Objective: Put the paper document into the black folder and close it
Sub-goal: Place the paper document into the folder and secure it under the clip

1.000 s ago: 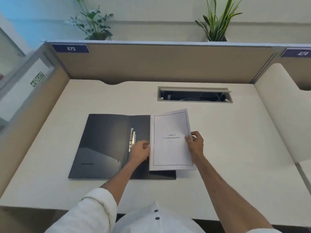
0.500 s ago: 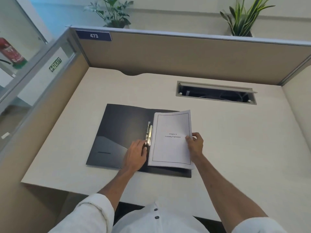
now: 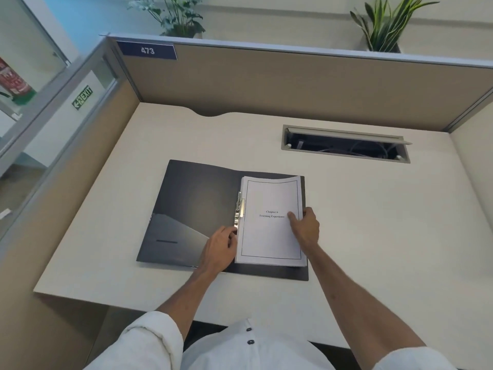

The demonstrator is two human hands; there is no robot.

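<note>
- Paper document [image 3: 270,222]: a white stack with a bordered title page, lying on the right-hand leaf of the black folder [image 3: 192,209], which is spread open flat on the desk [image 3: 386,222]. The stack's far edge bows slightly upward; its left edge sits against the metal clip [image 3: 238,209] at the spine.
- Step in hand, as judged: seating the stack squarely under the clip before closing. To do this well, keep the left edge parallel to the spine, press the far edge flat, and fasten the clip only once no sheet overhangs the folder's border.
- Right hand [image 3: 305,227]: resting on the stack's right margin, thumb on the page and fingers curled over the edge, pinching the sheets and pinning them down. The forearm comes in from lower right.
- Left hand [image 3: 221,249]: palm down on the folder just beside the stack's lower left edge, fingertips bent toward the clip; whether they clasp anything cannot be told.
- The left cover lies fully open.
</note>
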